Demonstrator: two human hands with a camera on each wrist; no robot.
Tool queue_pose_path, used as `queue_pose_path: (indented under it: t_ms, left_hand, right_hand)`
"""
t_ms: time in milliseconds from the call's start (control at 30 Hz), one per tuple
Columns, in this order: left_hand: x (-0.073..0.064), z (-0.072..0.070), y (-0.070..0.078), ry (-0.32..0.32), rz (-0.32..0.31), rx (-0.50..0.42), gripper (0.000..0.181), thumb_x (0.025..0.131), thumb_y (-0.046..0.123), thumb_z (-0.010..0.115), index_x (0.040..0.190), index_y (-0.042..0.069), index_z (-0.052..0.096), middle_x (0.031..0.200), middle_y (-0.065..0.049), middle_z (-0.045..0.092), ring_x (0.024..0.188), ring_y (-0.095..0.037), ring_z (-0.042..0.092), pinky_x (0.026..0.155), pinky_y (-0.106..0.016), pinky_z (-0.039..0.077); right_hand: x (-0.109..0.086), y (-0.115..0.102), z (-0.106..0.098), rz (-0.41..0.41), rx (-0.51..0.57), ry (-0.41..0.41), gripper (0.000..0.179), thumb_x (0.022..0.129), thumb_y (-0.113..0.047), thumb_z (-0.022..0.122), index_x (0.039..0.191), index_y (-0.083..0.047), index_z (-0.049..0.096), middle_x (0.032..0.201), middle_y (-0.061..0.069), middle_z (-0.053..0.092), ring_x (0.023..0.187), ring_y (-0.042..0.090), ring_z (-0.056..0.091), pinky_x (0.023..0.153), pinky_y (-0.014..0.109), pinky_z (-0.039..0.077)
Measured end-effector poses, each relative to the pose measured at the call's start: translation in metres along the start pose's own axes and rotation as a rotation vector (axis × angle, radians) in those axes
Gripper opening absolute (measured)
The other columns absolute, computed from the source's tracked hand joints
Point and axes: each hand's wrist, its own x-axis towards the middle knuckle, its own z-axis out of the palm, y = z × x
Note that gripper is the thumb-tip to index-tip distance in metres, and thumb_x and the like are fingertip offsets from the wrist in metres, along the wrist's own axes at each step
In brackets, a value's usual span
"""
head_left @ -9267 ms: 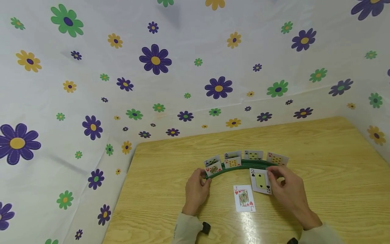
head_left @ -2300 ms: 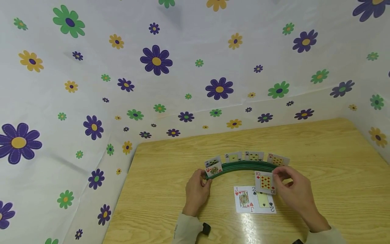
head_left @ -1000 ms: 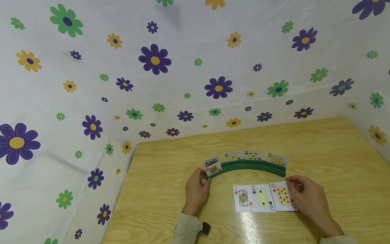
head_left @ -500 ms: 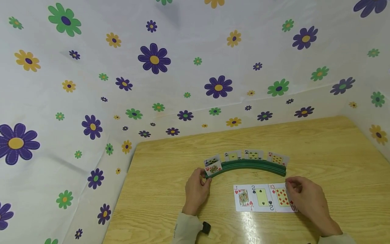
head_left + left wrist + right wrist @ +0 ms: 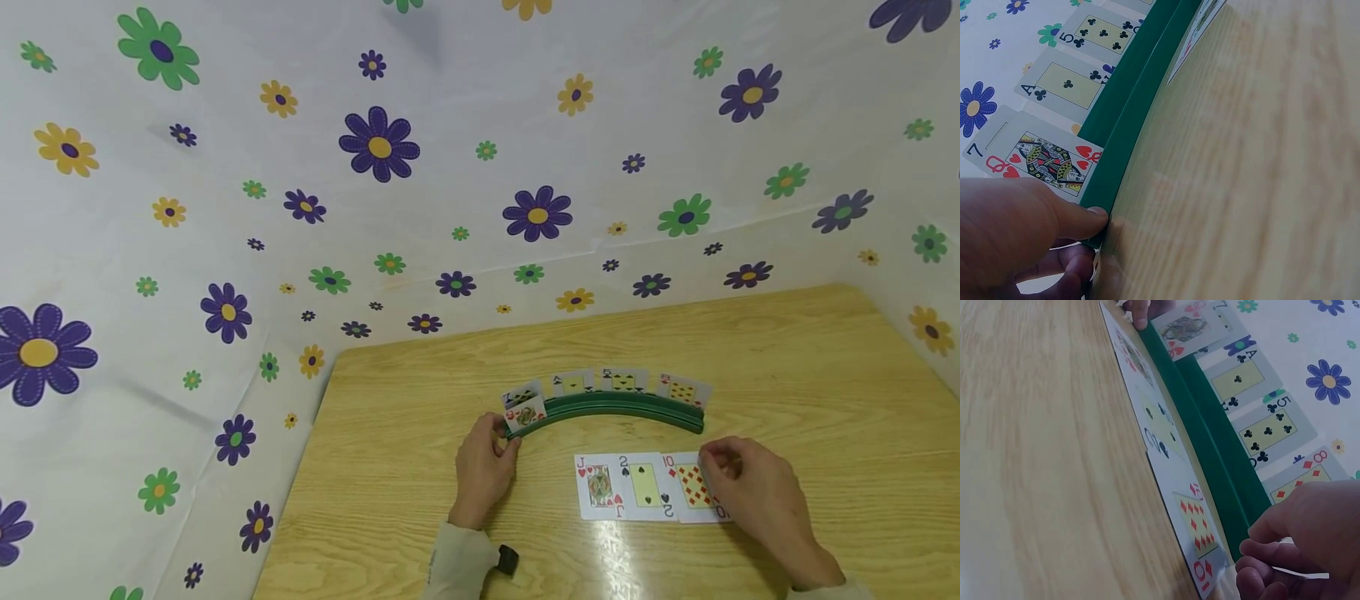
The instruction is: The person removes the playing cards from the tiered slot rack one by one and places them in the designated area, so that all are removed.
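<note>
a curved green rack (image 5: 626, 407) is standing on the desk (image 5: 420, 383), carrying a black seven (image 5: 519, 392), ace of clubs (image 5: 573, 383), five of clubs (image 5: 624, 382) and eight of diamonds (image 5: 684, 391), with a queen of hearts (image 5: 525, 414) standing before the seven. the left hand (image 5: 483, 475) is pinching the rack's left end in a closed grip. nearer, a jack of hearts (image 5: 597, 487), two of spades (image 5: 643, 487) and ten of diamonds (image 5: 692, 487) are lying in a row, the right hand (image 5: 761, 492) curling its fingers over the ten's right side, its hold being unclear.

Green curved card rack (image 5: 615, 406) at the left fingers (image 5: 1075, 261); white rectangular playing card (image 5: 690, 487), red diamonds on yellow, beside the right fingers (image 5: 1285, 553); yellow-brown, wood-grained tabletop (image 5: 405, 400) beneath both.
</note>
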Motion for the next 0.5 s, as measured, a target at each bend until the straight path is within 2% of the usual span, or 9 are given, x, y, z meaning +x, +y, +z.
queue_pose_path:
  t_ms: [267,500]
  left_hand:
    - [0.000,0.000,-0.001,-0.005,-0.007,-0.005,0.026,0.098,0.016,0.082,0.119,0.009,0.070,0.097,-0.003,0.070,0.067,-0.001,0.049,0.062,-0.023,0.039]
    - [0.001,0.001,-0.002,-0.007,-0.010,-0.008,0.026,0.098,0.017,0.082,0.119,0.010,0.070,0.097,-0.001,0.070,0.067,0.000,0.049,0.062,-0.023,0.039]
  right_hand:
    - [0.001,-0.018,0.005,-0.037,0.017,0.018,0.014,0.100,-0.013,0.075,0.108,-0.003,0.080,0.091,0.006,0.073,0.076,0.014,0.055,0.062,0.023,0.039]
    - [0.006,-0.037,0.015,-0.145,0.041,0.037,0.008,0.097,-0.009,0.079,0.103,-0.006,0.081,0.087,0.001,0.072,0.073,0.005,0.054,0.063,0.023,0.042]
